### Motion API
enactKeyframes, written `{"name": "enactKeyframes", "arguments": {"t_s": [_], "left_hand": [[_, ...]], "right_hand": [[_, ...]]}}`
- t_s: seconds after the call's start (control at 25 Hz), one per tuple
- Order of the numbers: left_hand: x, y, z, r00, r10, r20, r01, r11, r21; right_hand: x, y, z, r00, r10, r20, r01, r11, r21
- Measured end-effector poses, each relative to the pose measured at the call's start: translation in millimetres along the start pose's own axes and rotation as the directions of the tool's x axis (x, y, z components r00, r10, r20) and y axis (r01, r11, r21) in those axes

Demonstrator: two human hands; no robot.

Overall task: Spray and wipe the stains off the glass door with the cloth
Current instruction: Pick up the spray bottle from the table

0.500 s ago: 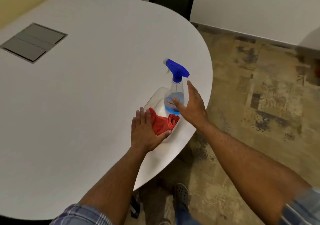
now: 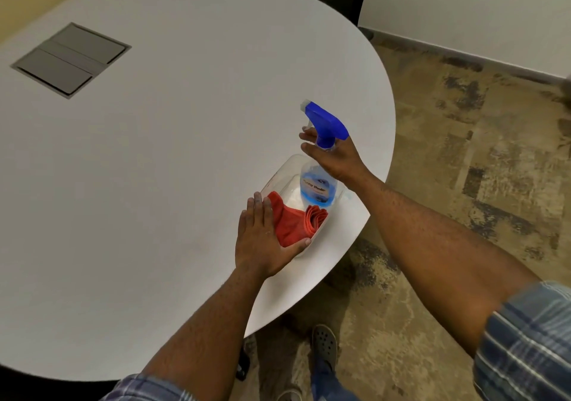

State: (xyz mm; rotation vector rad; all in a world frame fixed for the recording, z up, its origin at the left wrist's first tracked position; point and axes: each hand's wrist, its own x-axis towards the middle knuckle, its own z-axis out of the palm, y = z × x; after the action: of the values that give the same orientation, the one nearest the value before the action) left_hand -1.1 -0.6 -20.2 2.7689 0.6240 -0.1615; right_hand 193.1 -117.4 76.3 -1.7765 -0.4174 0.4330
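A clear spray bottle (image 2: 315, 189) with blue liquid and a blue trigger head stands in a shallow clear tray (image 2: 279, 173) near the table's right edge. My right hand (image 2: 335, 158) is wrapped around the bottle's neck just below the trigger. A folded red cloth (image 2: 295, 223) lies in the tray's near end. My left hand (image 2: 262, 238) rests flat on the cloth's left side, with the thumb hooked under its near edge. No glass door is in view.
The white oval table (image 2: 154, 168) has a grey cable hatch (image 2: 71, 59) at the far left. To the right is worn patterned floor (image 2: 463, 168) and a white wall. My shoe (image 2: 324, 345) shows under the table edge. Dark chairs stand at the far side.
My right hand has moved up from the bottle's body to its neck and closed around it. My left hand stays on the red cloth.
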Motion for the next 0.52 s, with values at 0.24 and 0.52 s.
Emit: {"name": "enactKeyframes", "arguments": {"t_s": [0.24, 0.52], "left_hand": [[-5, 9, -19, 0.999, -0.027, 0.032, 0.03, 0.997, -0.068], [-29, 95, -111, 0.919, 0.064, -0.388, -0.237, 0.878, -0.416]], "right_hand": [[-19, -69, -9, 0.987, -0.152, -0.058, 0.158, 0.981, 0.114], [-110, -173, -41, 0.933, -0.321, -0.164, 0.338, 0.937, 0.093]]}}
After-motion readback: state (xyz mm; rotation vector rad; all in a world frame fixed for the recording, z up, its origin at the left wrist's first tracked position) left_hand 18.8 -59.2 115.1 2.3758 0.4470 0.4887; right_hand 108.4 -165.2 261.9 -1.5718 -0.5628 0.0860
